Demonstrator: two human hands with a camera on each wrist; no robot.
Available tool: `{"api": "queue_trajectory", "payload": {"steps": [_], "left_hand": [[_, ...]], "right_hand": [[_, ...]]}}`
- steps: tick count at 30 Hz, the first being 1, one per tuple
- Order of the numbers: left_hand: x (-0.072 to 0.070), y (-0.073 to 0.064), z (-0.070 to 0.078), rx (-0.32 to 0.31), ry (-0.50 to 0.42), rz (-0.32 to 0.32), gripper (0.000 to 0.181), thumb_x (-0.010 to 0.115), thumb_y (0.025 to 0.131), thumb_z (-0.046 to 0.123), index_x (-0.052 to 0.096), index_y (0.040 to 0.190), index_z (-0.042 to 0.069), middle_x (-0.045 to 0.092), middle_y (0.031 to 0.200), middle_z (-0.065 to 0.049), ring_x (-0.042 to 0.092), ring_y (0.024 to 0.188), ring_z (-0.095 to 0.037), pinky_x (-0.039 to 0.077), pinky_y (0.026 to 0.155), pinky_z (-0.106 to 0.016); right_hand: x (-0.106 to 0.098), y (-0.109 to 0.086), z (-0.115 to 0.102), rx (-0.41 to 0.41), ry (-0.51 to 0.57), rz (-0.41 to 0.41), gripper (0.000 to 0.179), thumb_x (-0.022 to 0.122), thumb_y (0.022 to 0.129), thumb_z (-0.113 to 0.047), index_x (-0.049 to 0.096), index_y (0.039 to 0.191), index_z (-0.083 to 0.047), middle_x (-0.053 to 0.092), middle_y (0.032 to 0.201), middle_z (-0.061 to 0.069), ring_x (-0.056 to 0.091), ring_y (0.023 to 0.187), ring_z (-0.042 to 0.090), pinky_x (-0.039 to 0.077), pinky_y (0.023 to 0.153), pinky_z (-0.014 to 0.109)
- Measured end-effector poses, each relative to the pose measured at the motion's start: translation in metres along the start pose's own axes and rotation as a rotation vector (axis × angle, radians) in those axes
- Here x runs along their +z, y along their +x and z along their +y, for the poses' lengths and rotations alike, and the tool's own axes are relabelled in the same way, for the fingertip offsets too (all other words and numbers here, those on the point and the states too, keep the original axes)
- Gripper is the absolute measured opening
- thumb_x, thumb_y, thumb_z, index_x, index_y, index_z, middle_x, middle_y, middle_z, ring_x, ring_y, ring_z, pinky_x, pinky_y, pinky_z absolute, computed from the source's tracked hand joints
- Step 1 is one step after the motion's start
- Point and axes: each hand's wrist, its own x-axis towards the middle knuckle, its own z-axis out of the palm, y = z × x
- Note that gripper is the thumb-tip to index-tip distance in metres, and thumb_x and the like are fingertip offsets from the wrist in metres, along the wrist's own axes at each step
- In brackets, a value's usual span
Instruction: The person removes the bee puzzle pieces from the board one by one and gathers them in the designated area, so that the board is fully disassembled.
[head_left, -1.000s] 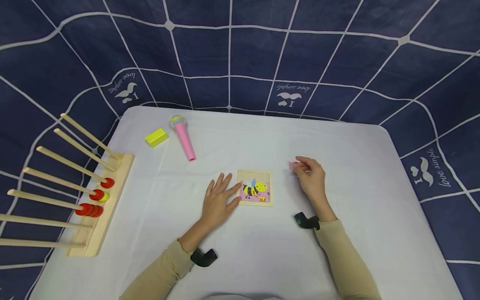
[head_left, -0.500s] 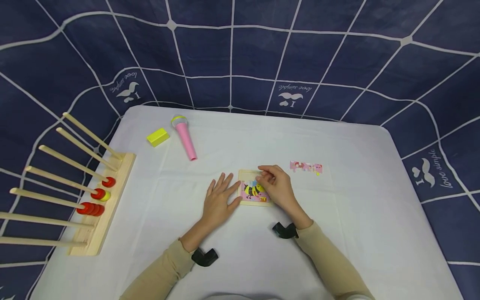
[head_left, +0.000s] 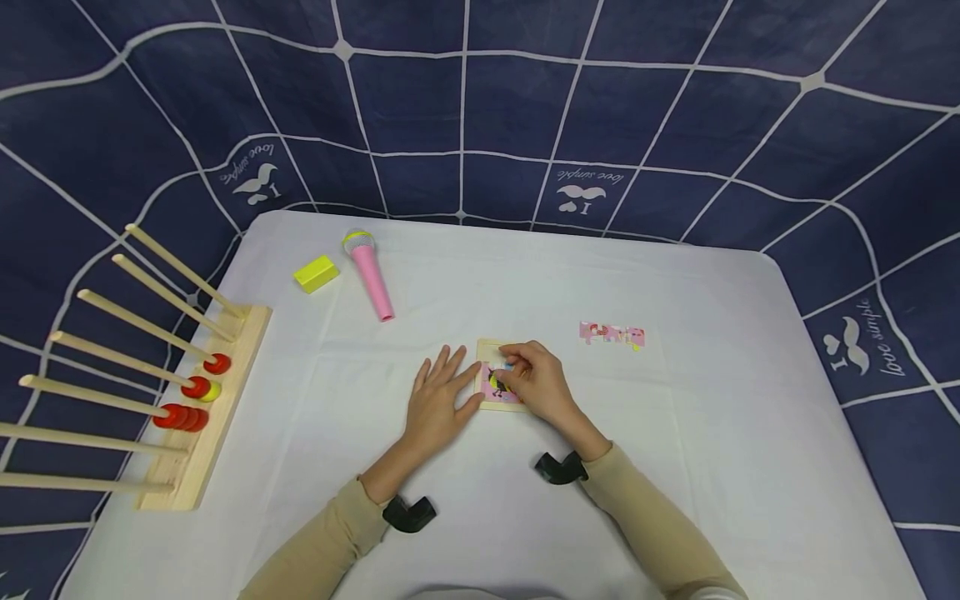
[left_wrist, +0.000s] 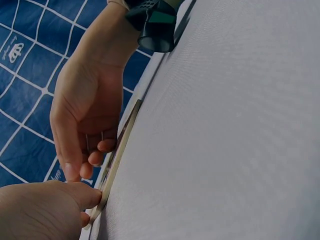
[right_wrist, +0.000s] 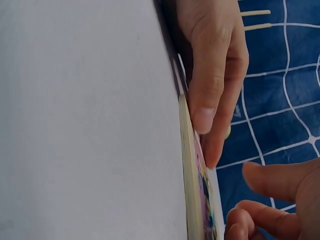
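My left hand (head_left: pixel 433 407) lies on the white cloth with its fingers spread. Its thumb and index finger touch the left edge of a small wooden jigsaw puzzle tray (head_left: pixel 487 348). A bee picture on pink (head_left: pixel 491 396) fills the lower part, while bare wood shows along the top. Over the picture, my right hand (head_left: pixel 542 383) has its thumb and index finger bent towards each other; whether they pinch a piece I cannot tell. In the right wrist view the tray (right_wrist: pixel 186 165) appears edge-on. Joined pink puzzle pieces (head_left: pixel 611 334) form a strip at the upper right.
A pink toy microphone (head_left: pixel 371 279) and a yellow block (head_left: pixel 316 273) lie at the back left. Along the left side stands a wooden base (head_left: pixel 225 387) with several long pegs and red and yellow rings (head_left: pixel 183 417). A dark blue grid curtain (head_left: pixel 517 100) borders the table.
My right hand has left the pink pieces at the right and come over the bee puzzle, shifting further left in the last half second. The left hand stays at the tray's edge.
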Motion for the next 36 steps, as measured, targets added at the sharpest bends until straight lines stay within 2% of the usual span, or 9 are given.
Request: {"api": "queue_trajectory", "payload": {"steps": [6,17,36], "left_hand": [[0.001,0.000,-0.001,0.004,0.007,0.001,0.047,0.068,0.090,0.035,0.063,0.132,0.015,0.046,0.150,-0.013,0.033,0.145,-0.034,0.021,0.118,-0.056],[0.001,0.000,-0.002,-0.004,0.007,0.005,0.047,0.068,0.090,0.035,0.063,0.132,0.015,0.046,0.150,-0.013,0.033,0.145,-0.034,0.021,0.118,-0.056],[0.003,0.001,0.000,-0.014,-0.005,0.017,0.046,0.069,0.089,0.034,0.064,0.130,0.014,0.047,0.149,-0.014,0.034,0.144,-0.035,0.021,0.118,-0.056]], "right_hand": [[0.005,-0.001,0.003,-0.019,-0.048,-0.010,0.031,0.081,0.078,-0.005,0.070,0.106,0.003,0.062,0.085,0.011,0.056,0.069,0.015,0.044,0.060,0.019],[0.014,-0.003,0.006,-0.051,-0.177,0.014,0.029,0.082,0.075,-0.005,0.073,0.102,-0.001,0.058,0.082,0.006,0.052,0.068,0.011,0.042,0.062,0.021],[0.015,-0.003,0.006,-0.034,-0.217,0.014,0.025,0.082,0.076,-0.009,0.071,0.098,-0.005,0.056,0.082,0.003,0.049,0.069,0.010,0.039,0.062,0.023]]}}
